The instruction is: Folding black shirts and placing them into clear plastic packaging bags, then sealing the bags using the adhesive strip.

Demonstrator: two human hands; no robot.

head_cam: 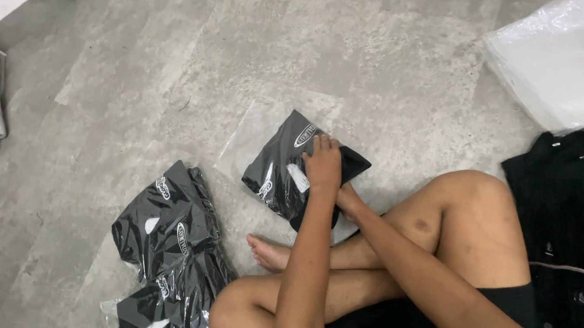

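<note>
Head view: left hand [322, 163] lies flat, fingers together, pressing on the bagged black garment [285, 168] on the floor [367, 56] just ahead of the crossed legs [447, 228]; right hand [346, 200] sits at the bag's near edge, fingers mostly hidden, can't tell their state. Bag looks light, soft & slick, so prob. best gripped at its loose clear end farthest from the legs. 1 stack of packed bags [169, 261] left of the legs, black shirt [570, 220] & clear plastic sheet [559, 63] to their right; open floor lies beyond.

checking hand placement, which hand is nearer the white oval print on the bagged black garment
Left. The left hand lies on the bagged black garment just below the white oval print; the right hand is at its lower edge, partly hidden.
</note>
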